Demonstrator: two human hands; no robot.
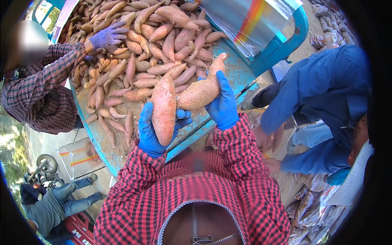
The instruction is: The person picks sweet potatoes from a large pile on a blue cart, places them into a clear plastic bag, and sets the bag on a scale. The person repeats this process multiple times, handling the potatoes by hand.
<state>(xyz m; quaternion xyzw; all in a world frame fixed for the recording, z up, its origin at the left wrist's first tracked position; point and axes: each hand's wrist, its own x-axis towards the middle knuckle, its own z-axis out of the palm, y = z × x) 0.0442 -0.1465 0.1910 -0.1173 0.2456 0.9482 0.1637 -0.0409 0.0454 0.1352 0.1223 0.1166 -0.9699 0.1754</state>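
Note:
My left hand point(157, 131), in a blue knit glove, holds a large, long sweet potato point(164, 110) pointing away from me. In my right hand point(223, 104), gloved the same way, lies a thick, curved sweet potato point(199, 93) with a narrow, hairy neck. The two roots touch or nearly touch in front of my chest. Beyond them a big heap of sweet potatoes point(165, 39) covers much of a worn blue metal truck bed point(235, 61). Smaller roots point(108, 122) lie loose near the bed's left edge.
Across the heap at left, a co-worker's purple-gloved hand point(110, 36) reaches over the roots. A person in blue point(315, 85) bends close on my right, near filled plastic bags point(318, 199). A striped plastic sheet point(251, 18) hangs over the blue rail. Behind left stand a person and a motorcycle point(47, 163).

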